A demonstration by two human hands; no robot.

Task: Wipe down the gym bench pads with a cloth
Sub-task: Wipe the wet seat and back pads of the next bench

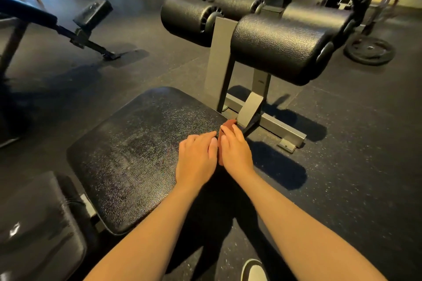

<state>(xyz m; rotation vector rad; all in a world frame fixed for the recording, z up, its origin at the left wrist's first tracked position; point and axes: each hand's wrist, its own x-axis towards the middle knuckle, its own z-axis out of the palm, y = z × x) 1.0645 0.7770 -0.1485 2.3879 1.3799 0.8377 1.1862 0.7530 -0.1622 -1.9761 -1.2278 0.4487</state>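
The black textured seat pad (141, 150) of the bench fills the middle of the head view. A small reddish-brown cloth (229, 124) lies at the pad's right edge and is mostly hidden under my hands. My right hand (235, 150) covers the cloth with its fingers curled over it at the pad's edge. My left hand (196, 157) rests flat on the pad right beside it, fingertips touching the right hand. Black roller pads (280, 45) stand on the grey post beyond the seat.
A second black pad (38, 223) adjoins the seat at lower left. Another bench (91, 13) stands at far left, and a weight plate (370, 50) lies on the rubber floor at right. The grey frame foot (283, 130) juts out beside my hands. My shoe (253, 270) shows at the bottom.
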